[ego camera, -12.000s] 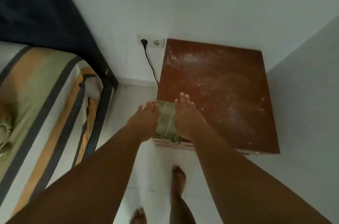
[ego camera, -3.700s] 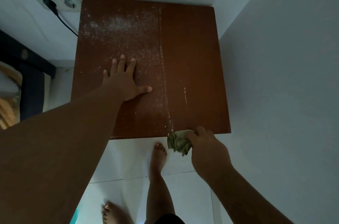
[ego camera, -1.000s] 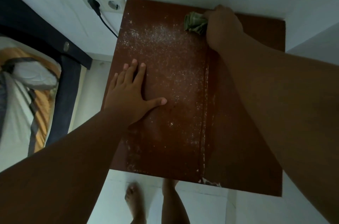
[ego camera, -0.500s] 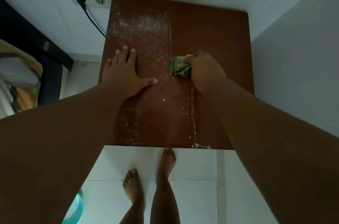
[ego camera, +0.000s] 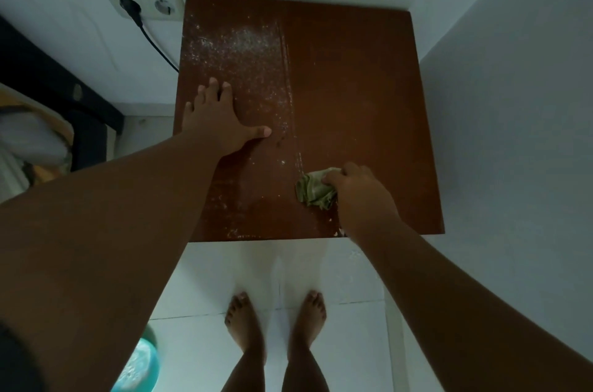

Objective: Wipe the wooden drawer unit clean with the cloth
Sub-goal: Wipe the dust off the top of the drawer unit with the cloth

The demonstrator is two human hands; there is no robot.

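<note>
One reddish-brown wooden drawer unit (ego camera: 353,96) is seen from above, filling the centre of the frame and set into a corner between white walls. A single crumpled pale-green cloth (ego camera: 313,189) is pressed onto its top at lower centre, bunched so that it can be pushed as a pad. It is gripped by the right hand (ego camera: 359,196), whose fingers are clamped around it. The left hand (ego camera: 218,123) is laid flat at centre left with fingers spread apart and nothing held, apparently to brace the body. White dust (ego camera: 237,48) is left on the left half, bounded by one pale streak, while the right half looks clean; roughly half the top is judged done. One double wall socket (ego camera: 144,5) with one black cable (ego camera: 157,47) sits at upper left.
</note>
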